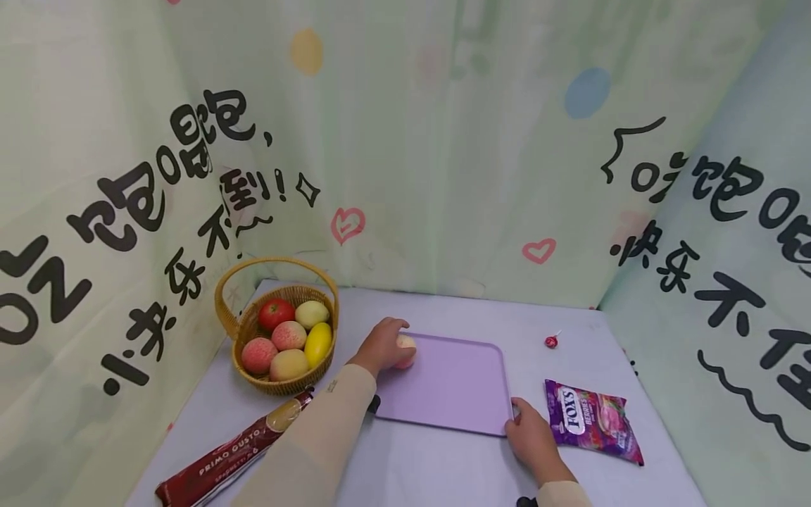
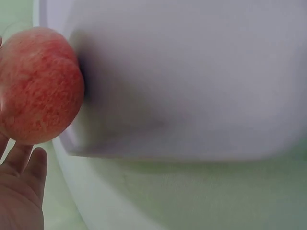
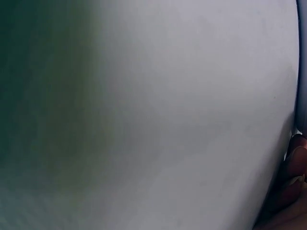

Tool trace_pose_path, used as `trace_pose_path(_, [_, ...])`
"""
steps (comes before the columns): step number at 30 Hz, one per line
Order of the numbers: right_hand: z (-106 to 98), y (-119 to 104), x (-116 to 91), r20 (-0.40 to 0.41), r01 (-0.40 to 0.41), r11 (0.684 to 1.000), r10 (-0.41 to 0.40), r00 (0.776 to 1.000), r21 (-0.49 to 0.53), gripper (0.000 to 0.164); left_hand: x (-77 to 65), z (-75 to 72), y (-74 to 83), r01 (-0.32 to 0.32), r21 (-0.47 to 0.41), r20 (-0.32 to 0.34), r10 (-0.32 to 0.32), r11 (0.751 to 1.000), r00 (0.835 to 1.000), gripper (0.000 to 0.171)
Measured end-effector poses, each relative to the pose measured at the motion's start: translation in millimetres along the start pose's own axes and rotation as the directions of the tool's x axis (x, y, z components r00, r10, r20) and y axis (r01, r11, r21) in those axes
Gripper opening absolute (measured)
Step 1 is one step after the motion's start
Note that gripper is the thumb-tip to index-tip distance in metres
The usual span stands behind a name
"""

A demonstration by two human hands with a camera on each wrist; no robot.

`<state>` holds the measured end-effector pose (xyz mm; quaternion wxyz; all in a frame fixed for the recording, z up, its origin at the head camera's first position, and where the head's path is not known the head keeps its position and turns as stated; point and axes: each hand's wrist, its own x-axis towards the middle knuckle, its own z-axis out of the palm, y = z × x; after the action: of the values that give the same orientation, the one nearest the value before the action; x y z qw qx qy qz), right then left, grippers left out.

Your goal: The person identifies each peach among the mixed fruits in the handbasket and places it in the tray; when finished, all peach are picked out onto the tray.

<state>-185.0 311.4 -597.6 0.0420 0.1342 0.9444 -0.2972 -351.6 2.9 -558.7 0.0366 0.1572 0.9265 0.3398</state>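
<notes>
A pink-red peach (image 2: 42, 86) is in my left hand (image 1: 382, 345), at the left end of a shallow purple tray (image 1: 453, 384). The head view shows only the peach's pale right side, the rest being behind the hand. In the left wrist view, fingers (image 2: 34, 167) lie along the peach's lower side, and its right edge is close over the tray. My right hand (image 1: 531, 436) grips the tray's front right corner, thumb at the rim. In the right wrist view just the curled fingers (image 3: 295, 165) show, at the right edge beside the tray.
Left of the tray stands a wicker basket (image 1: 237, 359) with a tall handle, full of several fruits. A spaghetti packet (image 1: 222, 454) lies in front of it. On the right are a purple candy bag (image 1: 592, 422) and a red lollipop (image 1: 551, 341). Printed cloth surrounds the table.
</notes>
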Motion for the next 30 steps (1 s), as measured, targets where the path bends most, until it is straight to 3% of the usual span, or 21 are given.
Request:
trace_pose_path(8, [-3.4,0.8,2.8,-0.002,0.021,1.0,-0.021,1.0,0.006,0.057,-3.6,-14.2,6.6,-0.006,-0.023,0.001,0.006,1.0,1.0,0.061])
trace_pose_path(15, [-1.6,-0.3,3.5,0.015,0.011,1.0,-0.011,1.0,0.015,0.057,-13.3,-37.7,9.8,-0.111,0.066,0.057,0.108,0.992,0.993,0.068])
trace_pose_path(25, [0.2,0.6,2.9,0.038,-0.007,1.0,0.006,0.999,0.02,0.058,-38.2,-70.5,14.0,-0.214,0.144,0.147,0.192,0.966,0.97,0.076])
trace_pose_path(30, [-1.0,-1.8,1.1,0.034,0.002,1.0,-0.003,0.999,0.02,0.058,-52.1,-84.0,14.6,-0.239,0.192,0.181,0.205,0.952,0.962,0.079])
